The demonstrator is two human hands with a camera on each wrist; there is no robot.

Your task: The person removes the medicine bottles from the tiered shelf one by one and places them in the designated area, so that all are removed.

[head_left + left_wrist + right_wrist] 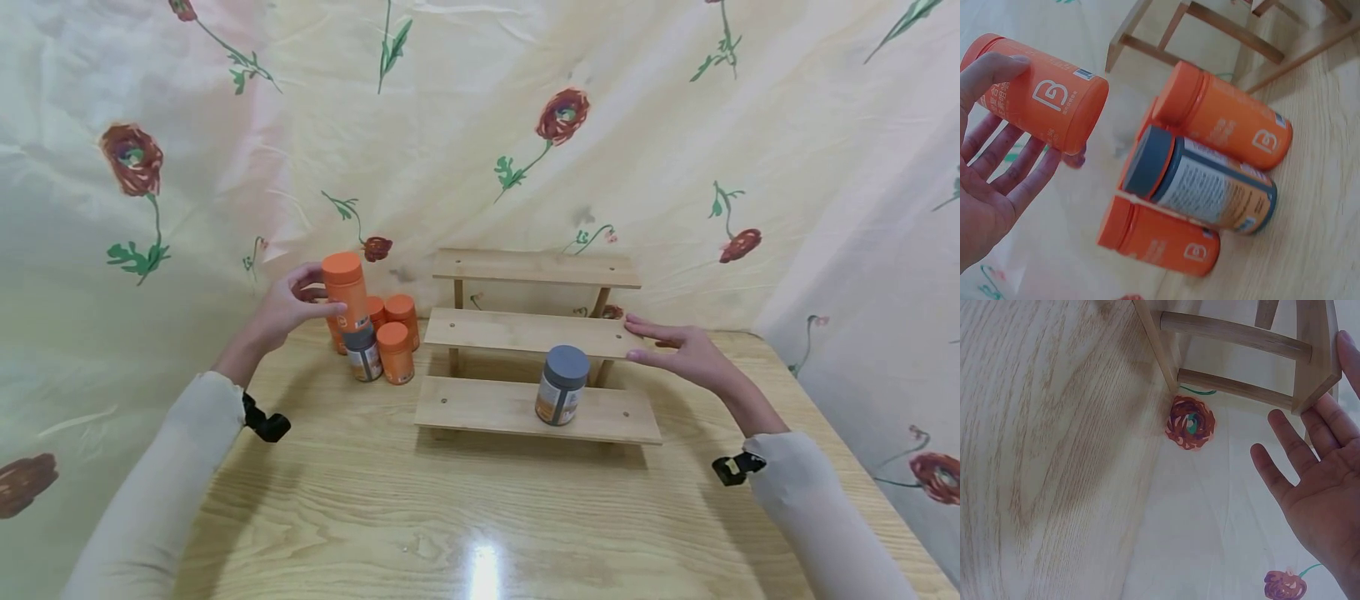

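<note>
My left hand [288, 304] grips an orange jar [347, 292] with an orange lid, thumb on one side and fingers on the other. The left wrist view shows this jar [1047, 94] held up apart from the group on the table. Below it stand a grey-lidded jar [365, 360] and several orange jars [396, 354]. At the right end of the three-tier wooden rack [517, 331], my right hand [678, 350] holds the middle board between thumb and fingers. In the right wrist view, the lower fingers [1294, 447] extend straight beside the board's end.
Another grey-lidded jar [562, 385] stands upright on the rack's bottom board, right of its middle. The rack sits toward the back of a wood-grain table [420, 508]. A flowered cloth [420, 125] hangs behind and at both sides.
</note>
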